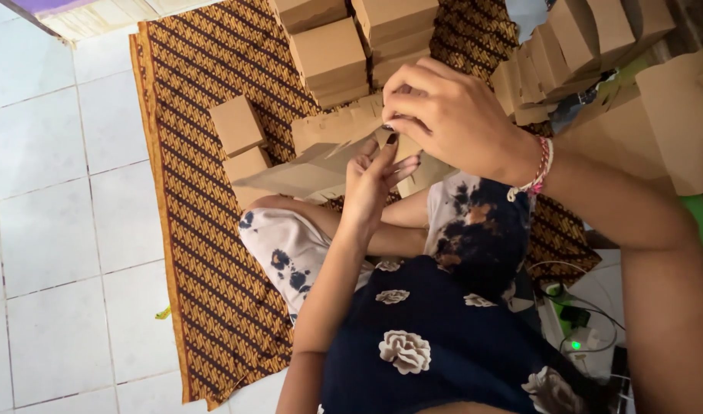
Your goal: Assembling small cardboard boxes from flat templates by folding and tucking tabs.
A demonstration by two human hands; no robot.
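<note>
Two hands fold one flat cardboard box blank [328, 153] over my lap.
My left hand [374, 176] props it underneath; right hand [451, 115] pinches its flap, finished boxes [328, 54] stacked clear.

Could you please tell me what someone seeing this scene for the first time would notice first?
The eye goes first to the two hands at the centre: the left hand and the right hand, which wears a beaded bracelet, grip a partly folded cardboard box. Behind them, at the top, stand stacks of finished brown boxes. Everything sits on a brown patterned mat laid over the white tiled floor.
</note>
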